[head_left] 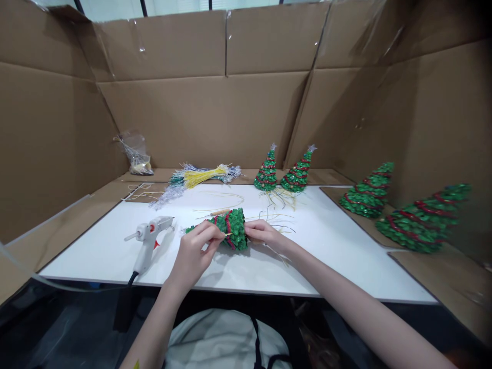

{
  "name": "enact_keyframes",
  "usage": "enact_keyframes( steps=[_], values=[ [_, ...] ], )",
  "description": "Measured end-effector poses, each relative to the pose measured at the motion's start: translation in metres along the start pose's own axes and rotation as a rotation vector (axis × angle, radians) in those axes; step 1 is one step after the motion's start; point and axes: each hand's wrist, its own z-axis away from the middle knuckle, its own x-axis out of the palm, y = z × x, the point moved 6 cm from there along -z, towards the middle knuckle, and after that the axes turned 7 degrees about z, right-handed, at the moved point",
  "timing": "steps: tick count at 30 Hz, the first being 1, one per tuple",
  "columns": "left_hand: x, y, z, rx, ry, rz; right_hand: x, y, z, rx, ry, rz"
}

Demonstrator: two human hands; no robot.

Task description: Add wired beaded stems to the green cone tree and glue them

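A small green beaded tree (230,227) with red garland lies on its side on the white board (330,256), tip pointing left. My left hand (198,251) pinches its surface near the middle, fingers closed on the beads. My right hand (265,234) grips the wide base end of the same tree. A white hot glue gun (148,240) lies just left of my left hand, nozzle pointing left.
Two finished little trees (282,171) stand at the board's far edge, two more trees (400,207) lie at the right. A bundle of yellow, green and silver wires (200,177) and a plastic bag (134,154) sit at the back left. Cardboard walls (207,113) enclose the desk.
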Motion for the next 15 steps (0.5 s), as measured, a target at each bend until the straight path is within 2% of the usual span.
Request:
enact_keyframes(
  steps=[3,7,15],
  values=[
    [0.004,-0.013,0.002,-0.188,-0.036,0.119,0.000,0.001,0.000,-0.007,-0.007,0.020],
    [0.014,-0.023,0.007,-0.438,-0.090,0.431,0.000,0.001,0.000,-0.031,-0.004,0.058],
    [0.022,-0.024,0.007,-0.572,-0.078,0.733,-0.001,-0.003,-0.001,-0.068,0.020,0.151]
  ],
)
